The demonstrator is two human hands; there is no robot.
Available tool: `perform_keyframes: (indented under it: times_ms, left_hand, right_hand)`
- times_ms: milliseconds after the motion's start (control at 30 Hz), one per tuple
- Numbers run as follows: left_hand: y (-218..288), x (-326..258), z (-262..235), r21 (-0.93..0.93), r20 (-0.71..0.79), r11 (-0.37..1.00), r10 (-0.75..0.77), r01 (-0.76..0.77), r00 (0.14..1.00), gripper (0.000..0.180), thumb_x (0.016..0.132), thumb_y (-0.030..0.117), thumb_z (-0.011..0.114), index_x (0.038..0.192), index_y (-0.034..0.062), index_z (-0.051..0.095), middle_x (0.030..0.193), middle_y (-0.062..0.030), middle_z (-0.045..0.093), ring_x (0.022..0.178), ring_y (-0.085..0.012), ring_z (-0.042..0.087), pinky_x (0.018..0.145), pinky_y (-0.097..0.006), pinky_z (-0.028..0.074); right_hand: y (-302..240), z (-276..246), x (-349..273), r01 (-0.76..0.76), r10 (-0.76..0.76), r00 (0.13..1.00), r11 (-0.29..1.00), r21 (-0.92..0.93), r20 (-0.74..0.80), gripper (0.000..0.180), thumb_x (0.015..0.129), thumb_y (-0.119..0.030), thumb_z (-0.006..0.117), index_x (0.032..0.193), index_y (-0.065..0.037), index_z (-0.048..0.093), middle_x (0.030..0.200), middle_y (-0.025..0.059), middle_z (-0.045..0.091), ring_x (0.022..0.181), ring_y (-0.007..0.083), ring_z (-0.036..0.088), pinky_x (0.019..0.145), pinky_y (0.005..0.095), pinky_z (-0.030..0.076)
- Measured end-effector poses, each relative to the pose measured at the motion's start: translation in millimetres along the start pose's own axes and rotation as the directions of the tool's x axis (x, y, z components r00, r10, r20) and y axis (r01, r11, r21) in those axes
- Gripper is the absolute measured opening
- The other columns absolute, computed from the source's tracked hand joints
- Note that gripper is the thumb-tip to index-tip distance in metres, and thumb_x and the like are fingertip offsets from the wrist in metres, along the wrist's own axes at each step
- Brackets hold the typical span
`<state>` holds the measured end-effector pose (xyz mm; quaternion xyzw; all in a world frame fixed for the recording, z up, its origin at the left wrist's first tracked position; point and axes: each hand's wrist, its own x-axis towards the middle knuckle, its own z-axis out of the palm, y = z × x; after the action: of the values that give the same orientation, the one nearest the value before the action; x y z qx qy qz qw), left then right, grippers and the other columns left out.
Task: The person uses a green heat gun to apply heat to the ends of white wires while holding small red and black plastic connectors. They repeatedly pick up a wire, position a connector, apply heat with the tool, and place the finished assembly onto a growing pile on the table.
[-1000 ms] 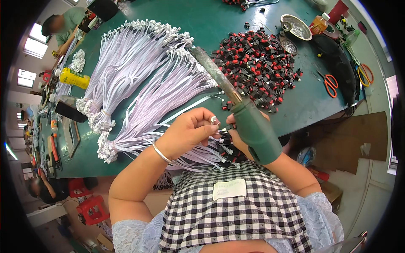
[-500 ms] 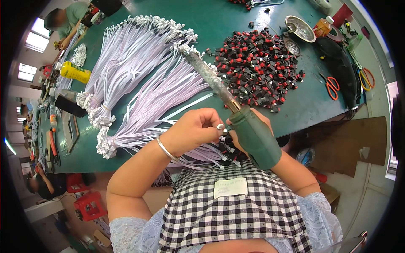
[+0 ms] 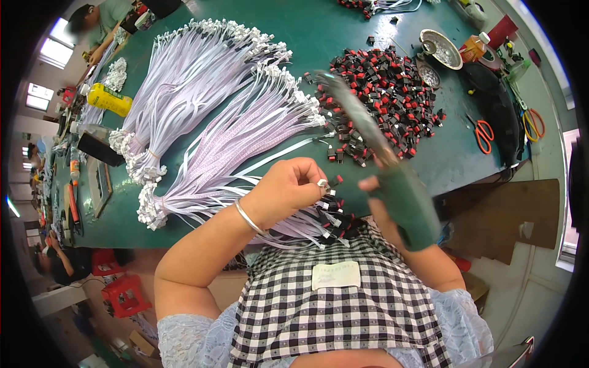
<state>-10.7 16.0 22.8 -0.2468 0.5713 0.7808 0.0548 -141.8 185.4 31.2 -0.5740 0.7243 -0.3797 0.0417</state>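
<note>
The left hand [image 3: 288,187] is closed in a pinch on the end of one thin white ribbon cable [image 3: 270,161], holding its small white plug [image 3: 322,183] up at chest height, just off the near edge of the green tabletop [image 3: 343,37]. A small black-and-red connector [image 3: 337,181] sits right against that plug, between the two hands, which suggests the cable end is held steady so the piece can be met to it. The right hand [image 3: 383,202] is mostly hidden behind a long tool with a green handle [image 3: 408,205] and a blurred, tapering shaft [image 3: 350,113]; it is wrapped around the handle, though its fingers cannot be made out clearly.

Below the hands a sheaf of cables with black ends [image 3: 331,224] hangs over the tabletop's edge toward the checked apron [image 3: 331,306], within easy reach, apparently the ones already fitted. Farther out lie two large fans of pale lilac cables [image 3: 202,80], too many to count, each gathered at one end. One heap of loose black-and-red connectors [image 3: 386,92] lies by the right hand, far more than can be counted.

At the rim are one metal dish [image 3: 443,48], one pair of orange-handled scissors [image 3: 483,132], one yellow bottle [image 3: 109,99], and another person [image 3: 92,24] at the far end.
</note>
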Motion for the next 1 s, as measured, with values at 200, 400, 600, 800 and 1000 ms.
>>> perform_keyframes:
  times_ms: [200, 400, 600, 800, 1000]
  left_hand:
    - [-11, 13, -4, -0.009, -0.041, 1.0, -0.001, 0.001, 0.999, 0.01, 0.078, 0.005, 0.056, 0.071, 0.004, 0.048, 0.082, -0.0024, 0.052, 0.064, -0.0034, 0.041, 0.054, -0.019, 0.034]
    - [-10, 13, -3, 0.014, -0.072, 1.0, 0.007, -0.006, 0.997, 0.01, 0.077, 0.004, 0.056, 0.071, 0.0041, 0.047, 0.081, -0.0016, 0.053, 0.063, -0.0035, 0.041, 0.053, -0.019, 0.034]
    - [-12, 15, -3, -0.005, -0.069, 1.0, 0.018, -0.018, 0.997, 0.012, 0.078, 0.003, 0.055, 0.07, 0.0044, 0.046, 0.08, -0.0015, 0.052, 0.062, -0.0032, 0.04, 0.052, -0.019, 0.033]
    - [-14, 15, -3, 0.007, -0.063, 0.999, 0.043, -0.043, 0.997, 0.012, 0.078, 0.003, 0.055, 0.07, 0.0045, 0.046, 0.08, -0.0017, 0.052, 0.062, -0.0033, 0.04, 0.053, -0.019, 0.033]
    - [-16, 16, -4, 0.014, -0.074, 1.0, 0.024, -0.023, 0.997, 0.012, 0.077, 0.004, 0.056, 0.07, 0.0046, 0.046, 0.081, -0.002, 0.052, 0.063, -0.0037, 0.041, 0.055, -0.019, 0.035]
  right_hand:
    - [43, 3, -104, -0.105, 0.188, 0.978, 0.811, 0.576, -0.086, 0.024, 0.065, -0.006, 0.065, 0.087, -0.002, 0.057, 0.08, 0.0103, 0.059, 0.071, 0.0203, 0.058, 0.067, 0.0305, 0.046]
    - [68, 17, -148, -0.152, 0.132, 0.988, 0.848, 0.507, 0.075, 0.033, 0.07, -0.008, 0.066, 0.101, -0.005, 0.054, 0.086, 0.0133, 0.062, 0.077, 0.0272, 0.061, 0.069, 0.0336, 0.049]
    - [80, 22, -165, -0.198, 0.148, 0.969, 0.944, 0.265, 0.197, 0.039, 0.067, -0.014, 0.068, 0.103, -0.006, 0.054, 0.087, 0.0091, 0.061, 0.08, 0.0275, 0.06, 0.07, 0.0332, 0.048]
    - [79, 26, -160, -0.165, 0.126, 0.982, 0.934, 0.318, 0.137, 0.04, 0.067, -0.016, 0.067, 0.104, -0.007, 0.054, 0.086, 0.0091, 0.061, 0.079, 0.0271, 0.06, 0.068, 0.0333, 0.049]
    - [90, 37, -177, -0.151, 0.116, 0.977, 0.968, 0.199, 0.177, 0.04, 0.066, -0.016, 0.067, 0.102, -0.006, 0.054, 0.082, 0.0091, 0.061, 0.075, 0.0271, 0.06, 0.065, 0.0331, 0.049]
